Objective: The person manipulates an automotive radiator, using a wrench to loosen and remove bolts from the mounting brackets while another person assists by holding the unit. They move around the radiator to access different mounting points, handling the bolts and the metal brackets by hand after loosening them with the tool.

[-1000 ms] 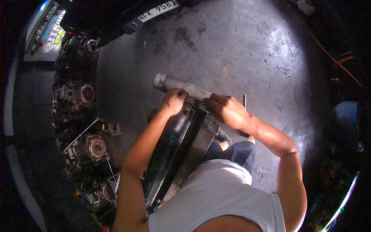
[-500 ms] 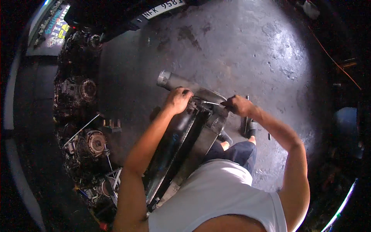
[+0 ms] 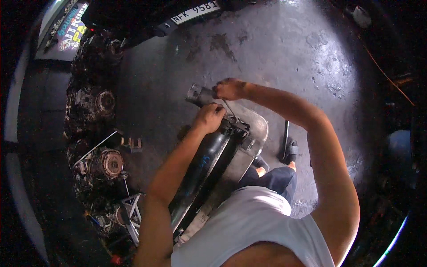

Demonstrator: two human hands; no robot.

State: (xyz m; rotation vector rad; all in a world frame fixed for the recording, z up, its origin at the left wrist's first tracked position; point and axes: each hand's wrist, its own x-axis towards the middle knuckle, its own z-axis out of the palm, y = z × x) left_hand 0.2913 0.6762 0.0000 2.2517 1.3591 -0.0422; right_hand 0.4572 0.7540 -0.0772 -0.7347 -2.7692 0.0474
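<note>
A long metal assembly lies before me, with a black, rounded tank [image 3: 202, 162] along its left side and a wide bent metal pipe [image 3: 251, 118] across its far end. My left hand [image 3: 210, 118] is closed at the far end of the black tank, beside a bracket [image 3: 240, 127]; what its fingers grip is hidden. Farther out, above the pipe, my right hand [image 3: 229, 89] is closed round the end of a thin, shiny wrench [image 3: 228, 106]. The wrench slants down from that hand to the fittings beside my left fingers.
Greasy engine parts with round clutch plates [image 3: 112, 163] line the left side. A dark vehicle's rear with a licence plate [image 3: 195, 12] stands at the far side. A dark bar [image 3: 286, 135] stands beside my foot on the grey floor [image 3: 284, 58]. An orange cord [image 3: 386, 73] runs at right.
My right hand has swung the wrench from pointing right to pointing away from me, moving left and farther out. My left hand stays at the tank's end.
</note>
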